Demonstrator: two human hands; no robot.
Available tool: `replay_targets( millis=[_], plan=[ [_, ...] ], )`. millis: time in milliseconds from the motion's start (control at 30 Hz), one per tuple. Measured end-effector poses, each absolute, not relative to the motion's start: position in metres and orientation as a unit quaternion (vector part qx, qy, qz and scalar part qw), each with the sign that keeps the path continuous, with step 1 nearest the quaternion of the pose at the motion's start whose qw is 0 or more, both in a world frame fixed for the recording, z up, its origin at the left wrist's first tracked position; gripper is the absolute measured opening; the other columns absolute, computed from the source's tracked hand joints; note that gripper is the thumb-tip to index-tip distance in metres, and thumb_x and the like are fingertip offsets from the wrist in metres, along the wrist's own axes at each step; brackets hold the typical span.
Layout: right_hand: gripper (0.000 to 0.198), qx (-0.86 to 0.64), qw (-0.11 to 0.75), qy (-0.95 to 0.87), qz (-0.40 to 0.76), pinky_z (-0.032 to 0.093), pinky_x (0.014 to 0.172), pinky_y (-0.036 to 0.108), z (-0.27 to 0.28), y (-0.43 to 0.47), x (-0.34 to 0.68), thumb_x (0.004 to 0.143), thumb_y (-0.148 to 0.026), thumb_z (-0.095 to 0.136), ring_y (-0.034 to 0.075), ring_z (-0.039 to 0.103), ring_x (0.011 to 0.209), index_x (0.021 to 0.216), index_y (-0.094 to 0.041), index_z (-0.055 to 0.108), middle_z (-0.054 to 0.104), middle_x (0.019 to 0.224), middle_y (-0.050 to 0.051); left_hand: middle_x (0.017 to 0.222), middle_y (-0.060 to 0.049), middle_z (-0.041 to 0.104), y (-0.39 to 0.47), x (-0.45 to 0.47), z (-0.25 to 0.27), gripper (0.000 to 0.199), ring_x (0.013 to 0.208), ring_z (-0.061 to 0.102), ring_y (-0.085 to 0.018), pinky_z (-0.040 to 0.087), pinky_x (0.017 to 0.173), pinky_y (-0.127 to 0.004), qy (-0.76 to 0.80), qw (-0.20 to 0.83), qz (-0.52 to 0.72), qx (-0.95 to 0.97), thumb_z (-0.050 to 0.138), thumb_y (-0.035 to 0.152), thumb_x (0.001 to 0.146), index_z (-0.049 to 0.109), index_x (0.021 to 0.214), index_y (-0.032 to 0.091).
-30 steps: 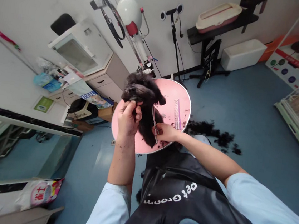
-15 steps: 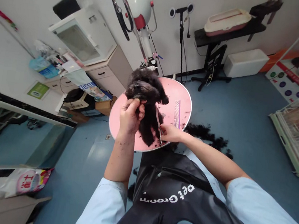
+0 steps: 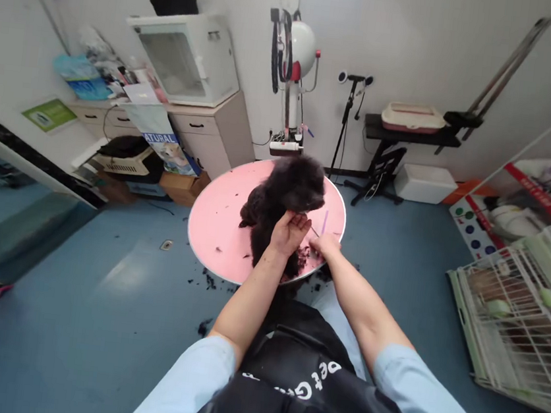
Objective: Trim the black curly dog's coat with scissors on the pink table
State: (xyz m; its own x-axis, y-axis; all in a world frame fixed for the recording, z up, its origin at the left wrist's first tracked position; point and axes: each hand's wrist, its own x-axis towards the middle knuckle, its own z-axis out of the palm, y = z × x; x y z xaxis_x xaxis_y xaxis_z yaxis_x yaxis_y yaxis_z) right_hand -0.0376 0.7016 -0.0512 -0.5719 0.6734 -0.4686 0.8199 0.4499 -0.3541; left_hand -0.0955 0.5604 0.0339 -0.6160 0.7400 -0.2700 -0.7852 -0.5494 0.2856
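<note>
Frame centre: left hand (image 3: 291, 233) half-curled under chin of black dog (image 3: 281, 197) — hold unclear. Right hand (image 3: 325, 244) closed around scissors (image 3: 315, 231), over pink counter (image 3: 219, 220).

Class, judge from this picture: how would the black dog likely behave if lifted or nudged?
The dog would probably feel soft and yielding, given how fluffy it looks. It is likely fairly light, covering only part of the table. Nudged, it might slip slightly, since loose clippings lie there.

A pale wall (image 3: 403, 42) rises behind a blue floor (image 3: 104, 353) bearing a soft patch of light (image 3: 127, 276), with a drawered cabinet (image 3: 237, 129) under a white windowed box (image 3: 222, 61), a black table (image 3: 374, 129), and a wire cage (image 3: 530, 328) at right.
</note>
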Motion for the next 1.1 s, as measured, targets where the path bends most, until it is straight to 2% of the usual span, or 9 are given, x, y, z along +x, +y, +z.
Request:
replay_targets(
  millis=[100, 267, 367, 467, 567, 667, 833, 1000, 1100],
  plan=[
    [0.037, 0.449, 0.107, 0.838, -0.291, 0.049, 0.082, 0.036, -0.052, 0.695, -0.038, 0.073, -0.035, 0.065, 0.028, 0.066, 0.092, 0.099, -0.008, 0.067, 0.070, 0.092, 0.019, 0.057, 0.000, 0.056, 0.564, -0.103, 0.033, 0.027, 0.066, 0.060, -0.012, 0.046, 0.078, -0.030, 0.209, 0.433, 0.874, -0.068, 0.048, 0.017, 0.087, 0.053, 0.060, 0.015],
    [0.039, 0.435, -0.005, 0.849, -0.300, 0.045, 0.088, 0.032, -0.061, 0.674, 0.012, 0.092, -0.035, 0.035, 0.025, 0.060, 0.106, 0.112, -0.012, 0.060, 0.065, 0.112, 0.016, 0.057, -0.001, 0.057, 0.569, -0.115, 0.037, 0.024, 0.059, 0.057, -0.011, 0.048, 0.075, -0.028, 0.224, 0.445, 0.865, -0.060, 0.043, 0.011, 0.082, 0.051, 0.059, 0.015],
    [0.041, 0.376, -0.031, 0.850, -0.367, 0.047, 0.080, 0.028, -0.067, 0.657, 0.065, 0.093, -0.037, 0.029, 0.020, 0.061, 0.089, 0.105, -0.012, 0.059, 0.067, 0.096, 0.011, 0.060, -0.001, 0.060, 0.564, -0.124, 0.053, 0.021, 0.058, 0.056, -0.011, 0.049, 0.072, -0.030, 0.205, 0.438, 0.875, -0.028, 0.042, 0.009, 0.080, 0.056, 0.065, 0.015],
    [0.041, 0.201, 0.041, 0.799, -0.565, 0.046, 0.063, 0.027, -0.058, 0.655, 0.104, 0.087, -0.048, 0.046, 0.015, 0.054, 0.063, 0.095, -0.011, 0.062, 0.059, 0.067, 0.003, 0.065, -0.001, 0.064, 0.547, -0.128, 0.061, 0.013, 0.063, 0.059, -0.012, 0.049, 0.071, -0.030, 0.230, 0.408, 0.883, 0.036, 0.050, 0.006, 0.074, 0.058, 0.068, 0.015],
    [0.052, 0.126, 0.101, 0.756, -0.635, 0.039, 0.053, 0.024, -0.025, 0.676, 0.105, 0.080, -0.053, 0.058, 0.010, 0.043, 0.051, 0.110, -0.011, 0.062, 0.050, 0.058, -0.003, 0.074, -0.002, 0.068, 0.515, -0.118, 0.043, 0.004, 0.076, 0.064, -0.015, 0.050, 0.075, -0.031, 0.265, 0.384, 0.878, 0.108, 0.065, 0.013, 0.070, 0.062, 0.071, 0.016],
    [0.057, 0.118, 0.146, 0.749, -0.636, 0.039, 0.051, 0.024, 0.025, 0.710, 0.074, 0.075, -0.053, 0.064, 0.008, 0.038, 0.047, 0.111, -0.009, 0.064, 0.045, 0.051, -0.006, 0.098, -0.009, 0.071, 0.474, -0.098, -0.002, 0.019, 0.094, 0.066, -0.020, 0.050, 0.080, -0.031, 0.353, 0.375, 0.852, 0.092, 0.071, 0.030, 0.070, 0.068, 0.081, 0.015],
    [0.045, 0.124, 0.213, 0.742, -0.624, 0.045, 0.056, 0.026, 0.104, 0.748, 0.020, 0.073, -0.042, 0.068, 0.008, 0.040, 0.046, 0.104, -0.010, 0.068, 0.042, 0.046, -0.007, 0.090, -0.008, 0.072, 0.449, -0.077, -0.067, 0.020, 0.082, 0.066, -0.014, 0.050, 0.079, -0.026, 0.397, 0.317, 0.857, -0.081, 0.069, 0.029, 0.069, 0.070, 0.081, 0.013],
    [0.043, 0.078, 0.303, 0.770, -0.556, 0.037, 0.047, 0.020, 0.126, 0.730, 0.033, 0.075, -0.044, 0.066, 0.007, 0.042, 0.047, 0.103, -0.011, 0.070, 0.052, 0.054, -0.003, 0.085, -0.007, 0.071, 0.503, -0.091, -0.045, 0.016, 0.082, 0.065, -0.016, 0.050, 0.082, -0.031, 0.257, 0.457, 0.849, -0.070, 0.057, 0.027, 0.078, 0.066, 0.075, 0.014],
    [0.041, 0.032, 0.372, 0.767, -0.521, 0.035, 0.047, 0.020, 0.105, 0.707, 0.075, 0.079, -0.044, 0.061, 0.008, 0.043, 0.049, 0.103, -0.011, 0.071, 0.054, 0.058, -0.002, 0.075, -0.004, 0.068, 0.531, -0.109, -0.011, 0.020, 0.074, 0.063, -0.014, 0.051, 0.075, -0.030, 0.171, 0.439, 0.882, -0.024, 0.049, 0.026, 0.083, 0.063, 0.070, 0.018]
  ],
)
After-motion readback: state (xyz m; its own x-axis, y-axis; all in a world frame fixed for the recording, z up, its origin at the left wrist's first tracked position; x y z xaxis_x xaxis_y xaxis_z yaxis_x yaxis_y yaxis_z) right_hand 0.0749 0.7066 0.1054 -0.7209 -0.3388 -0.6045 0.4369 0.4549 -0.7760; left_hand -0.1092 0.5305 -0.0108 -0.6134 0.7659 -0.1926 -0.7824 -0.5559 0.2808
